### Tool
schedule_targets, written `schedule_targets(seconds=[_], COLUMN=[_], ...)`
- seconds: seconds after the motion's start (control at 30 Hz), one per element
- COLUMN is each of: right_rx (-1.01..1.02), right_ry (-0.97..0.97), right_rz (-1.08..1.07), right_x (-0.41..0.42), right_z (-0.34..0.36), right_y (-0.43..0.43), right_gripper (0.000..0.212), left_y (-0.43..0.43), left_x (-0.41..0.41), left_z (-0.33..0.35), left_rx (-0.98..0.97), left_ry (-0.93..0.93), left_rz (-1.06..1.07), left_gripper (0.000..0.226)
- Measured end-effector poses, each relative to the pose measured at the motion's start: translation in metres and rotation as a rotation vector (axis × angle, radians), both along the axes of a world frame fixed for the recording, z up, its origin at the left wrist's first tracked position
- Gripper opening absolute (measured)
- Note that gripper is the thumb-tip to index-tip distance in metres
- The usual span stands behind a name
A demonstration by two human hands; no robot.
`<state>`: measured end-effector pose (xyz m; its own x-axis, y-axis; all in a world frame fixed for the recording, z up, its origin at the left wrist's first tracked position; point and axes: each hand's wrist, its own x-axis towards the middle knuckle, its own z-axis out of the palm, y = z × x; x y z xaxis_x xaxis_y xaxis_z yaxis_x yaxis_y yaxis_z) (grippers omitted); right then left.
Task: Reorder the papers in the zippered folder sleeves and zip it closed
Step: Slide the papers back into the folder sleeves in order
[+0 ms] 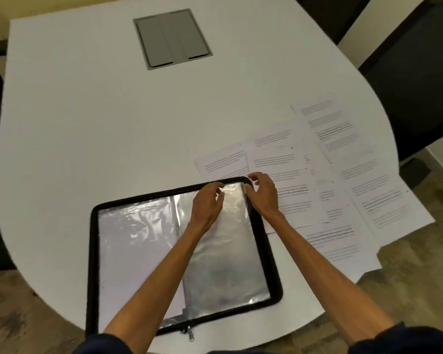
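Zippered folder [260,241] lies open on the table [87,123]. Both hands, left hand [207,204] and right hand [262,194], hover at the top sleeve [230,251] edge, each grip loosely spread, empty. Sleeve film looks thin, slippery (pinch the corner); printed papers [343,180] lie beside it.

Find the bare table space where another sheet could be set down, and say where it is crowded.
Free: the table left of and beyond the folder, up to the grey hatch. Crowded: the right side, where printed papers overlap to the edge.
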<state>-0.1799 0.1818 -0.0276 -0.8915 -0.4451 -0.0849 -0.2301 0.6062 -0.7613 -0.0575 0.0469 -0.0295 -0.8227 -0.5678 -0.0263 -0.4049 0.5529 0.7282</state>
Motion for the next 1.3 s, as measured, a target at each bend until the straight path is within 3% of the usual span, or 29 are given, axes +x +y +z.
schedule_targets(seconds=[0.27,0.47,0.63,0.77,0.87,0.93,1.0,1.03,1.1,1.3], right_rx=[0.224,0.397,0.418,0.333,0.238,0.191,0.098,0.035,-0.049,-0.168], right_ry=[-0.104,-0.148,-0.228,-0.270,-0.374,-0.420,-0.446,-0.461,-0.492,-0.586], right_rz=[-0.212,-0.224,-0.207,-0.275,-0.321,-0.334,-0.339,-0.328,-0.294,-0.071], right_x=[-0.088,-0.115,-0.132,-0.141,-0.147,-0.149,-0.152,-0.153,-0.158,-0.152], right_z=[-0.011,-0.020,-0.029,-0.032,-0.032,-0.027,-0.024,-0.021,-0.014,0.021], right_y=[0.085,0.101,0.101,0.100,0.103,0.105,0.107,0.108,0.107,0.077], right_gripper=[0.065,0.081,0.083,0.079,0.068,0.049,0.015,0.012,0.023,0.025], left_y=[0.049,0.072,0.081,0.082,0.078,0.076,0.073,0.071,0.063,0.020], left_x=[-0.090,-0.131,-0.144,-0.148,-0.153,-0.154,-0.152,-0.151,-0.147,-0.124], left_z=[-0.001,-0.023,-0.034,-0.040,-0.045,-0.040,-0.030,-0.026,-0.015,0.006], left_rx=[-0.007,-0.069,0.010,0.050,0.217,0.425,0.570,0.600,0.641,0.779], left_ry=[-0.108,-0.283,-0.414,-0.296,-0.169,-0.027,0.097,0.136,0.197,0.271], left_rz=[-0.212,-0.151,-0.013,0.090,0.211,0.279,0.325,0.343,0.377,0.439], left_gripper=[0.048,0.076,0.087,0.078,0.066,0.056,0.050,0.050,0.053,0.049])
